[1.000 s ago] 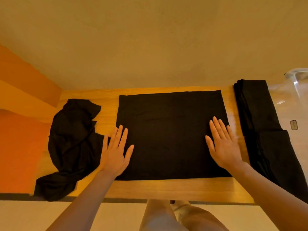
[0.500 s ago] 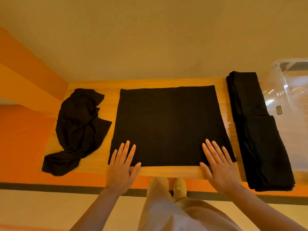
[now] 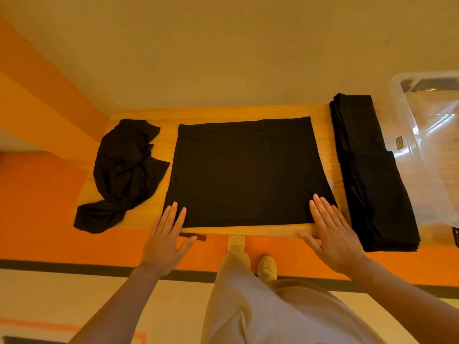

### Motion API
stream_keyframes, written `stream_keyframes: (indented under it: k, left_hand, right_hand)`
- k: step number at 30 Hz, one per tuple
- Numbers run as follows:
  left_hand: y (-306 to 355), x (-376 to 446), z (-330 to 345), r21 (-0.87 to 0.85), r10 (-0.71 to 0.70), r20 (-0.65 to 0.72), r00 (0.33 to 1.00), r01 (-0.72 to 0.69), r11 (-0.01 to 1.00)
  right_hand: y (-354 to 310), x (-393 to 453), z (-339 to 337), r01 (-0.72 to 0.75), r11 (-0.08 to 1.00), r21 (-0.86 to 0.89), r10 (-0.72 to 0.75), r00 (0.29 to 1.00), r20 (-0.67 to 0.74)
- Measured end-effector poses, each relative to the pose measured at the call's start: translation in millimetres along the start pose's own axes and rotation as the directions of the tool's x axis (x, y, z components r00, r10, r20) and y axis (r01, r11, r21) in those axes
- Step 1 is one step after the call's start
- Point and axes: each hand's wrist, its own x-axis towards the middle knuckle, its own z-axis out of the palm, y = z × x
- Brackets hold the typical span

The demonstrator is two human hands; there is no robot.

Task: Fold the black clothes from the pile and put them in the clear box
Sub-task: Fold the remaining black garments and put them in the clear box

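lying flat in the middle of the wooden table (image 3: 218, 112), a black cloth (image 3: 246, 170) is spread as a smooth rectangle. the left hand (image 3: 165, 238) and the right hand (image 3: 332, 234) are well apart, each with straight fingers at one near corner of this cloth, gripping nothing. a crumpled black garment (image 3: 124, 170) is on the left. a stack of folded black clothes (image 3: 372, 170) lies on the right, beside the clear box (image 3: 427, 135).
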Motion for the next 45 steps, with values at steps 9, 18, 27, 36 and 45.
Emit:
stream_keyframes:
  k: [9,18,27,36,45]
  left_hand:
    - [-14,-9,-15,0.151,0.156,-0.252,0.955,-0.12,0.981]
    - [-19,-25,-32,-0.219,0.0,-0.293,0.956,-0.067,0.973]
    - [-20,-9,-64,-0.572,-0.33,-0.325,0.886,0.094,0.815]
    - [-32,57,-104,-0.701,-0.421,-0.243,0.874,0.142,0.699]
    - [-42,161,-148,-0.685,-0.453,-0.118,0.884,0.257,0.681]
  right_hand:
    - [16,-20,2,0.2,0.976,-0.089,-0.209,0.972,-0.104]
    - [21,-26,-16,0.322,0.946,-0.049,-0.325,0.923,-0.205]
    - [24,-4,-62,0.004,0.854,0.52,0.028,0.998,-0.054]
    - [38,79,-121,-0.246,0.578,0.778,0.277,0.956,0.097]
    - [40,185,-148,-0.399,0.543,0.739,0.465,0.875,0.132]
